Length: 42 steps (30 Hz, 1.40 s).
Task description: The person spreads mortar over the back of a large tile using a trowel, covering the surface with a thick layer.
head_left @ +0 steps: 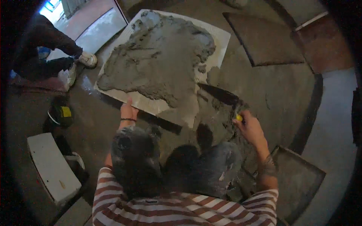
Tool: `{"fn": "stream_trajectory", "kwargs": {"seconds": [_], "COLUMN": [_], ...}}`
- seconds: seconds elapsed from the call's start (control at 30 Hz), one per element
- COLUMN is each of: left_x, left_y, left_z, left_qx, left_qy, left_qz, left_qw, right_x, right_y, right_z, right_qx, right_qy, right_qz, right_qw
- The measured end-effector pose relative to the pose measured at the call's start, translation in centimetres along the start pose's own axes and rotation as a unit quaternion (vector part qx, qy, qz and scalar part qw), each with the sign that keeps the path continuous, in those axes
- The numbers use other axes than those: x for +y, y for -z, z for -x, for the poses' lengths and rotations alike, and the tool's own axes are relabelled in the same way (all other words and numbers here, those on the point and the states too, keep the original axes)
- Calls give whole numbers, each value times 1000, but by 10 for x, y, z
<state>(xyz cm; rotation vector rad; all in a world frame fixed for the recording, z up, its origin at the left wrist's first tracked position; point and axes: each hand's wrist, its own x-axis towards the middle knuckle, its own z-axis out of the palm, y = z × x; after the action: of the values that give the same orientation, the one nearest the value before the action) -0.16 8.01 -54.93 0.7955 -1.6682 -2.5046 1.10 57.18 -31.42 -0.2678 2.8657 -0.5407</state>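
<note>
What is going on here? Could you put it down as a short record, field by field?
Setting: bare grey floor, seen from above
Left hand: grips the near edge of a large white tile
Tile: tilted up, mostly coated with grey mortar
Right hand: holds a yellow-handled trowel, blade lying on mortar beside the tile
Nearby: another person crouching at upper left; white block at lower left

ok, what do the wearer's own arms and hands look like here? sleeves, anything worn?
Both hands are bare, no gloves. The left hand has a thin dark band round its wrist. The right hand has no band that shows; its forearm bears a dark patterned marking near the elbow. Short sleeves, striped dark red and white, end above the elbows.
</note>
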Motion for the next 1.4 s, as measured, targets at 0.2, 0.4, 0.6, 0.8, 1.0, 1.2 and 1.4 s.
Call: {"fn": "stream_trajectory", "kwargs": {"seconds": [0.2,0.4,0.6,0.8,1.0,1.2,1.4], "left_x": [28,10,-1,-9,76,53,20], "left_y": [-32,-12,64,45,-73,-69,61], "left_z": [22,8,12,-6,8,12,11], "left_qx": [2,53,-83,-264,110,91,-47], "left_qy": [70,146,-33,-42,381,404,180], "left_qz": [141,93,-198,-105,147,200,-141], "left_qw": [988,983,976,958,906,888,972], "right_x": [-80,-84,-126,-112,-59,-123,-185], "right_y": [9,37,79,113,40,-5,-24], "right_z": [-119,-208,-259,-345,-232,-127,-104], "right_qx": [-30,-15,-192,-307,-368,-450,-360], "right_qy": [128,19,-45,-221,-297,-289,2], "right_qz": [201,216,105,-96,-244,-307,-215], "right_qw": [971,976,975,921,846,788,908]}}
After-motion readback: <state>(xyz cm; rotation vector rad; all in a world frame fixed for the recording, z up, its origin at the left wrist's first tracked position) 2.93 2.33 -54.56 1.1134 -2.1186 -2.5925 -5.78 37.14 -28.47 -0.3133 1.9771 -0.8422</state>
